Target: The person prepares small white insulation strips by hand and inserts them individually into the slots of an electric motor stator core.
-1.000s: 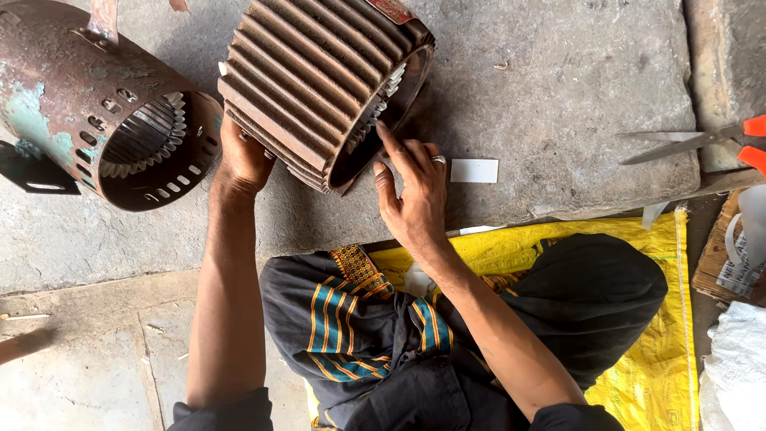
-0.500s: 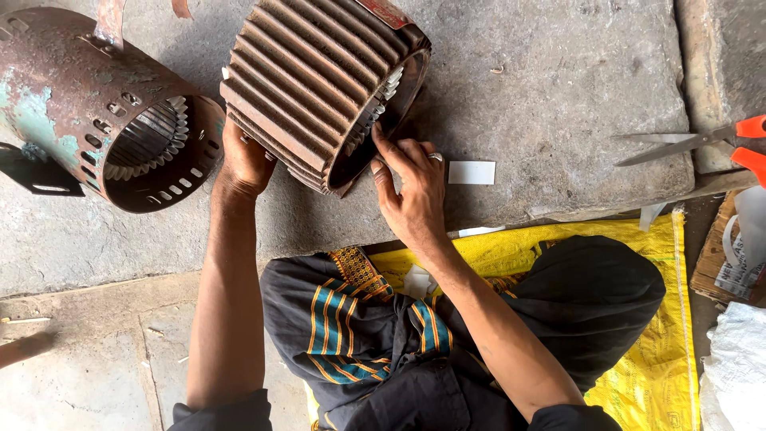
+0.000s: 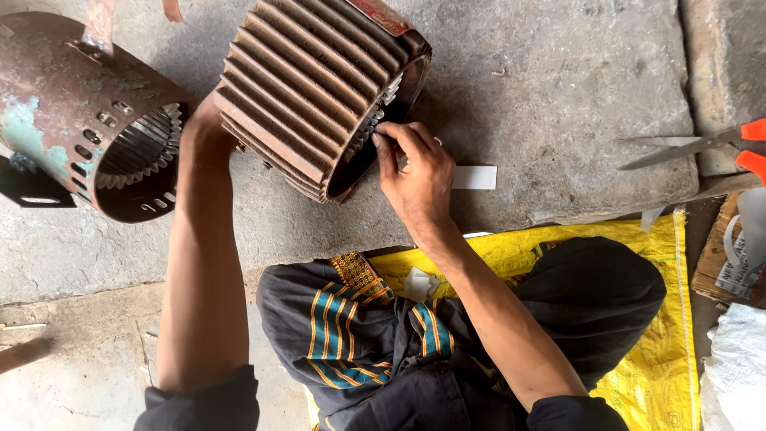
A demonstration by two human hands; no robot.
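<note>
Off to the right, scissors (image 3: 702,145) with orange handles lie on the edge of the stone slab (image 3: 558,88), well apart from the action. A small white paper strip (image 3: 474,177) lies flat on the slab, just beside the right hand (image 3: 416,177). Over on the left sits a second motor shell (image 3: 88,120), rusty with patches of green paint, its slotted core facing the camera. Yellow sheeting (image 3: 654,375) is spread under the seated person's legs, and folded white paper pieces (image 3: 418,283) rest in the lap.

Now the centre: the finned motor housing (image 3: 311,88) lies on its side on the slab, brown and ribbed all round, its open end tilted toward the right hand. That arm crosses in front of the lower rim, hiding part of the opening. The right hand's fingers are pinched together at the toothed inner edge; whether they hold anything, I cannot tell. The left hand (image 3: 203,128) presses against the housing's far end, its fingers out of sight behind the fins.
</note>
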